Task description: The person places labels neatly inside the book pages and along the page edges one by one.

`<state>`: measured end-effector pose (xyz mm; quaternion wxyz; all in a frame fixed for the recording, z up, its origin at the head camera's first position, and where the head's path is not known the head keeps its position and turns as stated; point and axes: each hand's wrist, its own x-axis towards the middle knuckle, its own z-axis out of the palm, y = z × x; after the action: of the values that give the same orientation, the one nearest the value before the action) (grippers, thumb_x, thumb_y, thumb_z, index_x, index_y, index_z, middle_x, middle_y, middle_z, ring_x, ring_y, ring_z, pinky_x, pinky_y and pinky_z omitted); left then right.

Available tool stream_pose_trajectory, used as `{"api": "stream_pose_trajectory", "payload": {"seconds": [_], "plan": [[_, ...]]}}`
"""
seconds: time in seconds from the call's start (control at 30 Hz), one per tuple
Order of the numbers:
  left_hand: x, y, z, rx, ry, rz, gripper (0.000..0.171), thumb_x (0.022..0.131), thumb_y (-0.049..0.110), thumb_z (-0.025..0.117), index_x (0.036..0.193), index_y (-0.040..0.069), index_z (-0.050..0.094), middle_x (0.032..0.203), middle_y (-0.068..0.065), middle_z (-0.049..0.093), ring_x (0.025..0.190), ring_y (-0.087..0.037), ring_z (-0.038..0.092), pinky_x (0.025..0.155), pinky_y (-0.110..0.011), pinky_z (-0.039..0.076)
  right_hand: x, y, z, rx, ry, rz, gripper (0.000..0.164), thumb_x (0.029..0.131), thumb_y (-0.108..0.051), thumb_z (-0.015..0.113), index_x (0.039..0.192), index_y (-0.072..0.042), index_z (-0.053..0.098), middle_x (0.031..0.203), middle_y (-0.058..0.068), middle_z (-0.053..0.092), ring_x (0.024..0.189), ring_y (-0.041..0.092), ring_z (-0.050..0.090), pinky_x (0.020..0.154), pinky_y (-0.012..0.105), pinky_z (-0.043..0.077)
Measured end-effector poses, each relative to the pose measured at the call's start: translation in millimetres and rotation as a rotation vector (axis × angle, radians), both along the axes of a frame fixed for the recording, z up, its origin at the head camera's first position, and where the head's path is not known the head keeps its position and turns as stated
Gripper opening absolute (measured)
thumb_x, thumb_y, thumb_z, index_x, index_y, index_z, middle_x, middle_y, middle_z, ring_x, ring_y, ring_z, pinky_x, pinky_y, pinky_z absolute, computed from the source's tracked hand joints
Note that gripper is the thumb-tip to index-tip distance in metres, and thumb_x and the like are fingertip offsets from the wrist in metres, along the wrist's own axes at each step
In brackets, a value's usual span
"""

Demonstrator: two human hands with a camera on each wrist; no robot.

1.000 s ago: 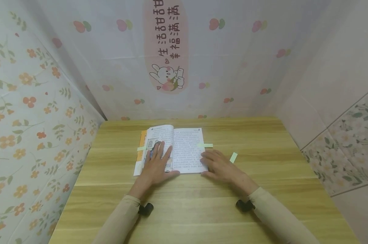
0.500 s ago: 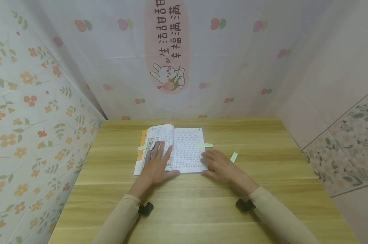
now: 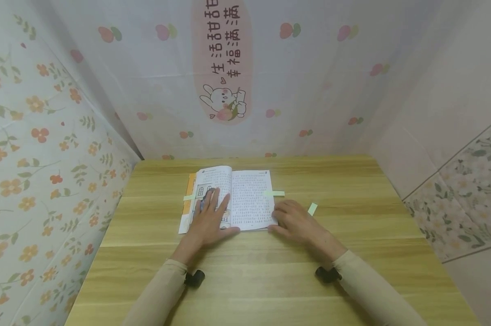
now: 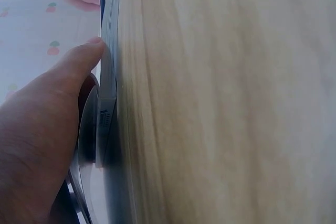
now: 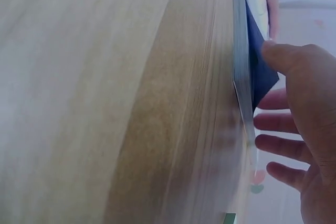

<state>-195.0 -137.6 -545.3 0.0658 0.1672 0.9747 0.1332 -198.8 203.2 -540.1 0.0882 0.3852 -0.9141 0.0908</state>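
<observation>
An open book (image 3: 249,185) lies on the wooden table, its left page printed with text and a picture, its right page with text only. My left hand (image 3: 206,226) rests spread over the left page, with the thumb at the lower edge near the spine. At the lower right corner, my right hand (image 3: 296,222) pinches a page (image 5: 261,69). In the right wrist view this page stands lifted off the stack, the thumb on one side and fingers on the other. The left wrist view shows the thick page edge (image 4: 109,51) beside the left thumb.
Pale green sticky strips (image 3: 278,194) stick out from both sides of the book. Another green strip (image 3: 312,208) lies on the table (image 3: 245,280) beyond the right hand. Patterned curtains (image 3: 318,90) hang behind the table and along its sides.
My right fingers have drawn slightly right, off the page surface to its edge, and the lower right corner has risen. The left hand has stayed in place.
</observation>
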Motion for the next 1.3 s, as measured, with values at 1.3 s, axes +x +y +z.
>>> {"api": "stream_pose_trajectory", "payload": {"seconds": [1.3], "plan": [[-1.7,-2.3,-0.5,0.000,0.056,-0.021,0.118,0.095,0.086,0.065,0.183,0.022,0.018,0.193,-0.013,-0.006,0.180,-0.040,-0.008,0.142,-0.074,0.006,-0.1,-7.0,-0.1,-0.197,0.046,-0.054,0.048,0.099,-0.039,0.087,0.128,-0.002,0.079,0.124,0.016,0.082,0.114,0.032,0.080,0.104,0.052,0.066]]}}
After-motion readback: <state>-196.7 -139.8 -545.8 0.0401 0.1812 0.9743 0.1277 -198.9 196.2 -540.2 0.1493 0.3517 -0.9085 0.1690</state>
